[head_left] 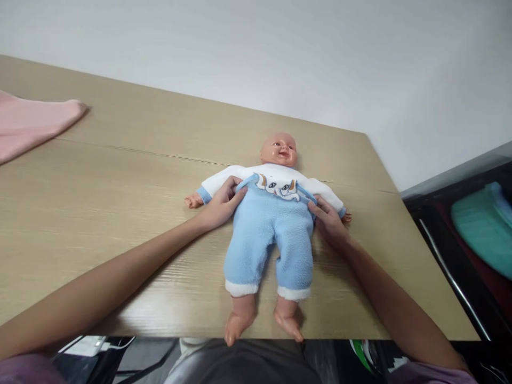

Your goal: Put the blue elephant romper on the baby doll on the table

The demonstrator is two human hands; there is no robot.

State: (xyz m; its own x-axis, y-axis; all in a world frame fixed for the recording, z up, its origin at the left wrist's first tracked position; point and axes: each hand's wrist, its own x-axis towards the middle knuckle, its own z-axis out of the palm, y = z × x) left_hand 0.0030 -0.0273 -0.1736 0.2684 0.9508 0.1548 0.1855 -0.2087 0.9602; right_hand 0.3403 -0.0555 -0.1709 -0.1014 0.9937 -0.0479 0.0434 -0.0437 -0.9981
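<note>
A baby doll point(280, 150) lies face up on the wooden table, its head away from me and its bare feet at the front edge. It is dressed in a white top point(230, 176) with blue cuffs and light blue trousers point(258, 234) with an elephant face and white hems. At the left of the waist, my left hand point(226, 202) is closed, thumb on top, on the trousers' side. My right hand point(330, 218) pinches the opposite side of the waist. Parts of the fingers on both hands are hidden behind the cloth and the doll.
A pink cloth point(36, 120) lies at the table's far left. The wooden table point(140, 176) meets a white wall point(256, 58) behind. Off the right edge are a black frame and a teal item point(482, 229). My lap is just below the front edge.
</note>
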